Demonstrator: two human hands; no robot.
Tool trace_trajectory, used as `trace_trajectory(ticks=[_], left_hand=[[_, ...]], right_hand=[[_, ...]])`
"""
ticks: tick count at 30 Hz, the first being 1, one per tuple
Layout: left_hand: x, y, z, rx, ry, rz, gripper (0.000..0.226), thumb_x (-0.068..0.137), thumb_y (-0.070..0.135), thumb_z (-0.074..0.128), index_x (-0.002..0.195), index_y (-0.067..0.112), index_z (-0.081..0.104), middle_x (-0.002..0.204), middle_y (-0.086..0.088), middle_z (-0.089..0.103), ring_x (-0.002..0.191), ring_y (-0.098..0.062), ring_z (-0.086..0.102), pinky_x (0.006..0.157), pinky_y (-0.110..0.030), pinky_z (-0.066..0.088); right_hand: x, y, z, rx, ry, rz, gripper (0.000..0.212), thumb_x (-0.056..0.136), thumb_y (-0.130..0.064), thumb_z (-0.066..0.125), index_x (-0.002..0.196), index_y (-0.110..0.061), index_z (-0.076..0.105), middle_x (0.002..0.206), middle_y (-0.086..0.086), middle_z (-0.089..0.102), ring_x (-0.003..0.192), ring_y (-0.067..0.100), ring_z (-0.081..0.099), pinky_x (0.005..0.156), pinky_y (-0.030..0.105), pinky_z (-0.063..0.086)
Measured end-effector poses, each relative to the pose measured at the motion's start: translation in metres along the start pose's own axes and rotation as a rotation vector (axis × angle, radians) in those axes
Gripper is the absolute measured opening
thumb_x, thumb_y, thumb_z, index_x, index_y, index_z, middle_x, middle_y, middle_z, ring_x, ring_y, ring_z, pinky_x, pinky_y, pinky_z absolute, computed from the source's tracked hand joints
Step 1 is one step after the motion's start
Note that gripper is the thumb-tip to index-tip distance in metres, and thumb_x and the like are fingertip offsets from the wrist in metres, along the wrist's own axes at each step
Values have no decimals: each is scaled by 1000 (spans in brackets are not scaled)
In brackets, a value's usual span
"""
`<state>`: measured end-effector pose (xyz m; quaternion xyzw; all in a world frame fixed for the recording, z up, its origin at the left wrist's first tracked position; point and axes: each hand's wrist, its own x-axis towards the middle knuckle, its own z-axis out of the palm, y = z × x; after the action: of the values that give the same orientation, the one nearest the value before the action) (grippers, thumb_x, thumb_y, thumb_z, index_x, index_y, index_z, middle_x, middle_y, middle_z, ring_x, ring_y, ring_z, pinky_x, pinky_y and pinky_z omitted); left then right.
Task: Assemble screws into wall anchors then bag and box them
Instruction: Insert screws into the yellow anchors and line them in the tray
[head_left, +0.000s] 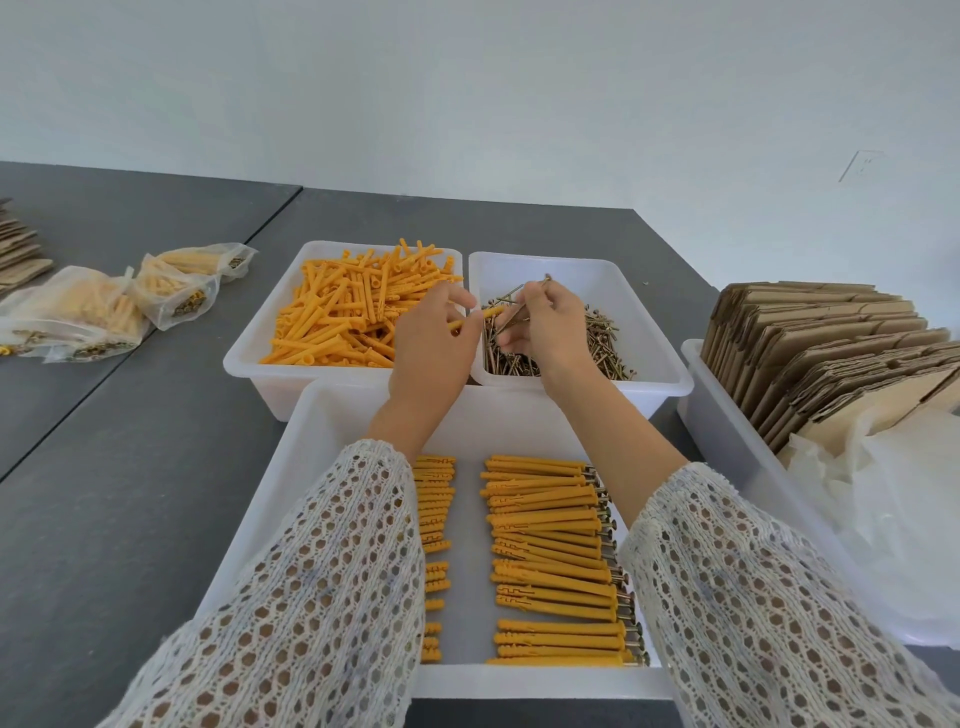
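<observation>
Fingers of both hands pinched on parts, anchor meeting screw above the two back bins.

Fingertips of the left hand (434, 343) pinch one orange anchor (480, 316), its open end pointing to 3 o'clock; the right hand (540, 325) pinches a screw (514, 312), held over the screw bin (670, 364). Risk, as judged: the screw tip may miss the anchor mouth and slip, dropping either part into the wrong bin, since the two tips look close but not plainly aligned. The anchor looks a slim, ribbed plastic sleeve. At 9 o'clock of the hands sits the anchor bin (249, 358). At 6 o'clock, the front tray (311, 441) holds finished assemblies (550, 545) in rows. Filled bags (104, 306) lie far at 9 o'clock; flat cartons (831, 353) stand at 3 o'clock.
</observation>
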<state>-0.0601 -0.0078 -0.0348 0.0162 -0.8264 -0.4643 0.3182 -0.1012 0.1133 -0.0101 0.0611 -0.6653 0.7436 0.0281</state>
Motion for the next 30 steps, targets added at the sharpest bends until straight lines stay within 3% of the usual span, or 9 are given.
trace_trajectory(ticks=[2,7,11,14,16,18,22,25,30], left_hand=[[2,6,-1,-149,71,-71,6,92,18,66,95,12,66,88,-1,69,77,-8,62,67,-24,45],[5,11,-6,-299,125,-157,26,100,26,57,86,7,69,60,-2,52,52,-12,41,54,-26,35],[3,13,-4,-328,170,-197,50,109,30,34,64,12,47,50,8,33,44,-5,29,48,-20,26],[6,12,-2,-261,-51,-184,49,108,32,33,62,18,43,54,3,30,50,-11,26,55,-31,23],[4,11,0,-131,-296,-115,39,108,34,35,82,33,64,62,0,39,59,-13,37,61,-32,30],[3,10,2,-61,-417,-95,36,107,39,34,96,31,67,67,-4,45,68,-19,47,71,-33,36],[3,9,1,-47,-437,-105,52,107,38,35,59,19,43,57,3,35,58,-17,34,69,-34,27],[1,11,1,27,-458,-65,54,107,37,35,54,24,32,51,7,29,48,-12,26,64,-32,22],[1,7,2,-24,-436,-83,54,106,35,38,53,24,36,51,8,36,53,-15,33,65,-33,26]], right_hand=[[-2,1,5,-46,-50,8,20,105,-12,37,93,-4,51,64,12,64,40,18,54,43,28,50],[-2,5,10,-63,-40,-7,21,105,-13,37,92,-4,52,62,12,64,40,18,53,44,28,48],[1,3,9,60,29,-9,25,106,-14,36,89,-5,51,62,10,63,42,17,53,45,28,48],[1,0,8,261,14,57,29,107,-15,35,86,-5,51,67,14,61,48,18,57,49,28,50],[1,0,8,358,12,113,32,108,-15,34,83,-5,52,65,13,57,46,16,52,47,26,47],[1,0,8,389,34,169,35,108,-15,34,79,-6,51,62,10,54,42,13,47,43,24,42],[3,-2,5,488,102,221,35,107,-14,34,77,-5,50,63,11,54,44,14,45,42,23,40],[4,-2,2,493,117,195,35,108,-14,33,78,-6,50,64,12,56,48,16,47,44,24,43],[4,1,1,380,-37,169,37,108,-14,32,78,-5,52,57,6,60,44,12,51,46,23,44]])
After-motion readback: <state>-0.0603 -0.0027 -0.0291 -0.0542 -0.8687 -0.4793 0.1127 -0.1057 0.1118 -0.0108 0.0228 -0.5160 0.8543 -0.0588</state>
